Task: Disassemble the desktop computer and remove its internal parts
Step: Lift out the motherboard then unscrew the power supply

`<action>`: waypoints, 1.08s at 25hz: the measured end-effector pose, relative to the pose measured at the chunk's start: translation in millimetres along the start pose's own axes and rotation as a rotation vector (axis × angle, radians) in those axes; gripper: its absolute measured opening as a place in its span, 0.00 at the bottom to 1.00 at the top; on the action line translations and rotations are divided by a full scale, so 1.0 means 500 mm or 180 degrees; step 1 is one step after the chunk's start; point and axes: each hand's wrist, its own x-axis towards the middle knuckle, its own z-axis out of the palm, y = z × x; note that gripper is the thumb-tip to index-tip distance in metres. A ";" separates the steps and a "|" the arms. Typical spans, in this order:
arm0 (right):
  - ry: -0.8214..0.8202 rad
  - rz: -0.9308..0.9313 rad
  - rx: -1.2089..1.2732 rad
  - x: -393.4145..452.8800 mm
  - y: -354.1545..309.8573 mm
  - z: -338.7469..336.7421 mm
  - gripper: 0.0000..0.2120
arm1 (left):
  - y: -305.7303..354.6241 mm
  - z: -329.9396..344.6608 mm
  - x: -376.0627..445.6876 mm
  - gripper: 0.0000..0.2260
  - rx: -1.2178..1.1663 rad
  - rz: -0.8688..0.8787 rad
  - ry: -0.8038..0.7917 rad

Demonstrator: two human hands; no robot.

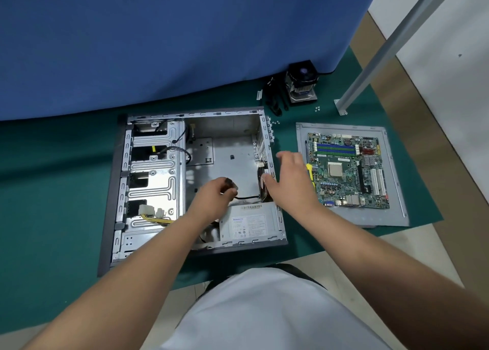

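The open computer case [156, 180] lies on its side on a green mat, its motherboard bay bare. My left hand [214, 196] is inside the case, closed on a small dark part attached to a black cable [247, 197] that runs to the rear case fan [263, 182]. My right hand [291, 180] hovers with fingers spread over the case's rear edge, beside the fan. The power supply [248, 225] sits in the near right corner. The removed motherboard [346, 169] rests on the grey side panel [394, 190] to the right.
A CPU cooler [301, 84] and black cables [275, 98] lie behind the case, with loose screws [317, 108] nearby. A yellow-handled tool [309, 172] lies beside the motherboard. A blue cloth [158, 45] hangs behind; a grey metal leg [370, 66] stands at right.
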 end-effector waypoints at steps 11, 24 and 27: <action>-0.1299 0.0492 0.0383 0.047 0.024 0.016 0.17 | 0.003 -0.009 0.030 0.13 0.0138 -0.0587 -0.0024; -0.1486 0.0567 0.0584 0.028 -0.043 0.072 0.27 | -0.027 -0.065 0.092 0.10 0.1675 -0.0306 -0.0967; -0.1453 0.0760 0.1284 0.018 0.020 0.044 0.27 | -0.017 -0.050 0.095 0.11 0.2045 0.0142 -0.1270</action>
